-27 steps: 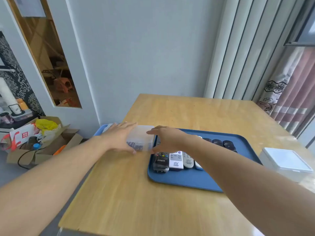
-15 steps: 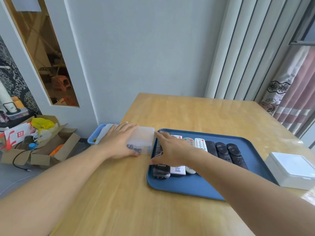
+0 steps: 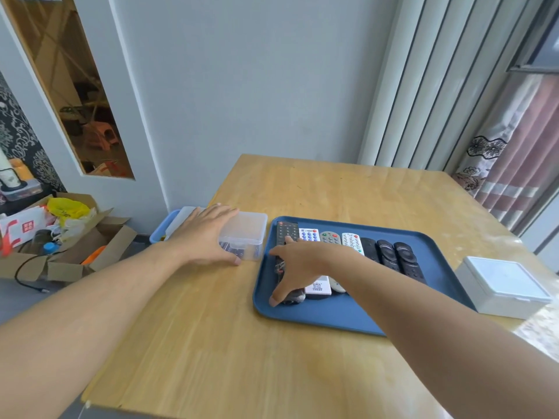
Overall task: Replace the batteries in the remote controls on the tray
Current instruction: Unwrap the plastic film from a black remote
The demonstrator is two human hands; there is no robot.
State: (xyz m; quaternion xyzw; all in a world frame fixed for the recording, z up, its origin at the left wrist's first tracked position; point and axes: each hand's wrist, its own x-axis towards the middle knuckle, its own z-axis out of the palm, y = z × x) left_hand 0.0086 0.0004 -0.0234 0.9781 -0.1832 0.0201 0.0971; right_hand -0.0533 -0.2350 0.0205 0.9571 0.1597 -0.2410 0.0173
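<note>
Head view: right hand (image 3: 298, 269) closing around long black remote (image 3: 286, 234); left hand (image 3: 205, 235) flat on clear plastic battery box (image 3: 246, 234). Grip sides, lift straight off blue tray (image 3: 338, 316).

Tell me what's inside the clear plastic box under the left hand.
Through the clear plastic box's front wall, a cluster of small dark cylinders shows at the bottom, probably batteries. The left hand rests on the lid and hides the rest of the contents.

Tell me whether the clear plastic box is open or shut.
Shut: the lid sits flat on the clear box, with the left hand resting on it.
</note>
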